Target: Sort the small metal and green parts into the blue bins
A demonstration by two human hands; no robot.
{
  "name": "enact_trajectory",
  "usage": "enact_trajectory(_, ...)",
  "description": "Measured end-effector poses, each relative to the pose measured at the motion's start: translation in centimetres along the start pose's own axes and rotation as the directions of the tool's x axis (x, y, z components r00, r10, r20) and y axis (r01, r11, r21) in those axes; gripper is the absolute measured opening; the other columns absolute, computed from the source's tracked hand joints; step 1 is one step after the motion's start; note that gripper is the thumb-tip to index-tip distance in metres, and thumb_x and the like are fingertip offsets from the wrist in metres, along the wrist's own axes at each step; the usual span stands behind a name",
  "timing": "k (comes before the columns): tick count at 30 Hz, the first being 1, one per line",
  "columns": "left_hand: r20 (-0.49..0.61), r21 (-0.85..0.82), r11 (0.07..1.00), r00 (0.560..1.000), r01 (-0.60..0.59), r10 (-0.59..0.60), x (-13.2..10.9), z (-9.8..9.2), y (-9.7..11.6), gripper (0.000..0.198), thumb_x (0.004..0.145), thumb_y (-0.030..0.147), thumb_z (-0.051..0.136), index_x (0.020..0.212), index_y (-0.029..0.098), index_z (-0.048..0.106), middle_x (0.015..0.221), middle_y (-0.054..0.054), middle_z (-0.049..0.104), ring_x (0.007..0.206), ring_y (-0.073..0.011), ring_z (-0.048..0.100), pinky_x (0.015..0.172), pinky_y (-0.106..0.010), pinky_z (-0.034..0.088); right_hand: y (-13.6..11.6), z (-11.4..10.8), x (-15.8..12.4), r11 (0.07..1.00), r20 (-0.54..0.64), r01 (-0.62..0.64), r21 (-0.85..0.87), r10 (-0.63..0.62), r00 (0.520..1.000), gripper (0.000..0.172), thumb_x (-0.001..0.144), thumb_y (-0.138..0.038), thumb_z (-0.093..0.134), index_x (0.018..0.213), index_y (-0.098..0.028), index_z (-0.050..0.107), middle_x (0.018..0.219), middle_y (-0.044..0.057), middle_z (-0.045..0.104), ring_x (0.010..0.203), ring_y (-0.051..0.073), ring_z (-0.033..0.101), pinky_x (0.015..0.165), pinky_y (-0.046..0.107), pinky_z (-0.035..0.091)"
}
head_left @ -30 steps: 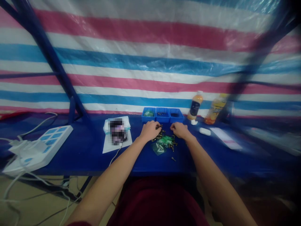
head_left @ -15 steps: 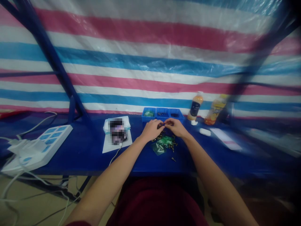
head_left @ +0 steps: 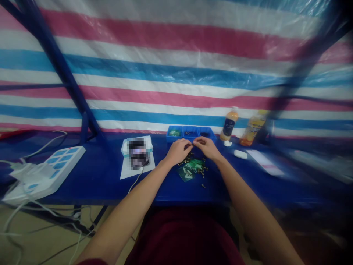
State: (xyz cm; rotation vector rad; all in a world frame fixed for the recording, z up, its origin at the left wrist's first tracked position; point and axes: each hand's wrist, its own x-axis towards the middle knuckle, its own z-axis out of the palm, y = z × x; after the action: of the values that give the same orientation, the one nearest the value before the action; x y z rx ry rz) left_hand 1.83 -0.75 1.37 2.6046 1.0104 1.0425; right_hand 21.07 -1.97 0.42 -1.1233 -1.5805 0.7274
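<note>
My left hand (head_left: 180, 151) and my right hand (head_left: 206, 147) meet almost fingertip to fingertip above the blue table. Both are pinched closed; whatever sits between the fingers is too small to make out. Just in front of them lie green-tinted plastic bags (head_left: 196, 165) among scattered small brass-coloured parts (head_left: 203, 173). A clear little bag with white pieces (head_left: 186, 173) is at the near left of this pile. One single small metal part (head_left: 203, 186) lies apart, closer to me. Behind my hands stand three joined blue bins (head_left: 174, 139), the left one holding green bags, the others small dark pieces.
Two drink bottles (head_left: 229, 126) stand at the back right, near a white case (head_left: 240, 154) and a pale flat slab (head_left: 264, 162). To the left are a blurred-out device on white paper (head_left: 124, 171) with a cable, and a white power strip (head_left: 66, 165). Blue metal posts (head_left: 59, 66) frame the table.
My two hands stay in nearly the same place, with small shifts at the fingertips. My right fingers have moved slightly up. The things on the table have not visibly moved.
</note>
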Motion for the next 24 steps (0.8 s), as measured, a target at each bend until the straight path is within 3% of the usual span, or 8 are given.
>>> enact_trajectory(4,-0.014,-0.003,1.000,1.000,0.003,-0.003,0.1,-0.1,0.0,0.020,0.095,0.032,0.053,0.092,0.020,0.068,0.088,-0.004,0.066,0.087,-0.0194,0.060,0.079,-0.033,0.047,-0.3,-0.1,-0.1,0.992,0.037,-0.024,-0.122,0.029,0.999,0.039,0.082,-0.055,0.060,0.077,-0.017,0.065,0.072,0.002,0.066,0.066,0.015,0.055,0.067,0.029,0.043)
enact_trajectory(24,-0.045,-0.001,1.000,0.999,0.006,-0.006,0.0,-0.1,-0.1,0.018,0.093,0.033,0.055,0.093,0.020,0.068,0.092,-0.004,0.067,0.089,-0.0196,0.061,0.082,-0.034,0.048,-1.2,-0.1,-0.4,0.995,0.061,-0.018,-0.096,0.024,0.998,0.030,0.079,-0.044,0.064,0.084,-0.016,0.068,0.074,0.002,0.064,0.069,0.015,0.054,0.069,0.031,0.044)
